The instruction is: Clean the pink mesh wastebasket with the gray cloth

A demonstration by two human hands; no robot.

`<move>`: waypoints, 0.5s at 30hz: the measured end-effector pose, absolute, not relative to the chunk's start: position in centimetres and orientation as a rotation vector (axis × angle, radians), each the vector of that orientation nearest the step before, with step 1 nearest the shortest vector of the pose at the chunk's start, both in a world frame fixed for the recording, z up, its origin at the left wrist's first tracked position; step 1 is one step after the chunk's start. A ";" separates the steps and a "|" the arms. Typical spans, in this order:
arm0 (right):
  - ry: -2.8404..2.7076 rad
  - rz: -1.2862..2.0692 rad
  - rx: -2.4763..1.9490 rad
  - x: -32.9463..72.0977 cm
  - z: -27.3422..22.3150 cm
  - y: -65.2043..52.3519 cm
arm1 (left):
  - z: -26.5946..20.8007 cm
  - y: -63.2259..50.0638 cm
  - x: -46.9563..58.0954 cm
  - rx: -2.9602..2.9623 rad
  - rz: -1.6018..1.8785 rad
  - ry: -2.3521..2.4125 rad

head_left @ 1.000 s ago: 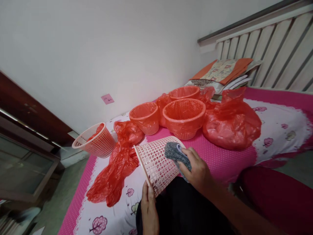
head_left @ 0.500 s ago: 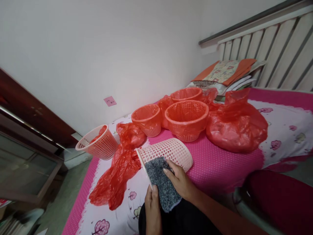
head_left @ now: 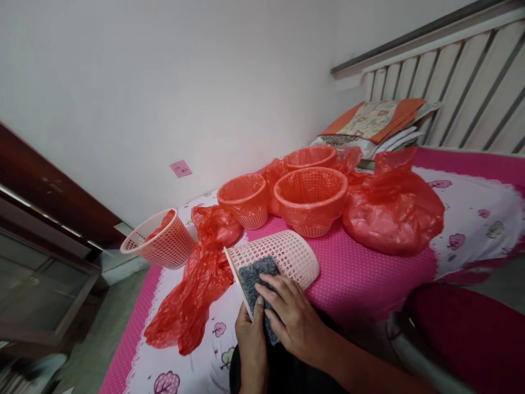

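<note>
A pale pink perforated plastic wastebasket (head_left: 301, 257) lies on its side on the bed, its rim toward the lower left. My left hand (head_left: 251, 336) is closed on that rim, thumb on the outside. A dark grey fuzzy cloth (head_left: 250, 273) is draped over the basket's wall and hangs past the rim. On top of the cloth, my right hand (head_left: 293, 314) presses with bent fingers, holding it against the basket. The lower part of the cloth is partly hidden behind my hands.
Red-bagged baskets (head_left: 311, 202) stand near the wall, beside a full red plastic bag (head_left: 394, 213). Another pale pink basket (head_left: 168, 246) tilts at the left, by a crumpled red bag (head_left: 197, 295). Folded textiles (head_left: 373, 123) are stacked at the back. A dark red stool (head_left: 463, 334) stands lower right.
My right hand has shifted slightly left and down over the cloth, covering more of it. The cloth's top edge has bunched a little. My left hand stays at the rim.
</note>
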State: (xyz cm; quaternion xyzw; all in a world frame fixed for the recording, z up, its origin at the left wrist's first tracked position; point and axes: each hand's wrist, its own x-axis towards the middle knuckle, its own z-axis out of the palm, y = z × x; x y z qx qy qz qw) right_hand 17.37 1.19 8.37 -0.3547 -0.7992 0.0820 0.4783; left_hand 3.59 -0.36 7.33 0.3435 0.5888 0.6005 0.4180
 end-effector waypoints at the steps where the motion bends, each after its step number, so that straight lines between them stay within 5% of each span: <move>1: -2.007 0.237 -0.901 17.0 8.2 1.1 | 7.7 -0.3 3.5 0.883 1.493 1.479; 15: -2.319 0.501 -1.018 15.3 9.3 3.2 | 2.6 -2.8 0.1 0.926 1.342 1.475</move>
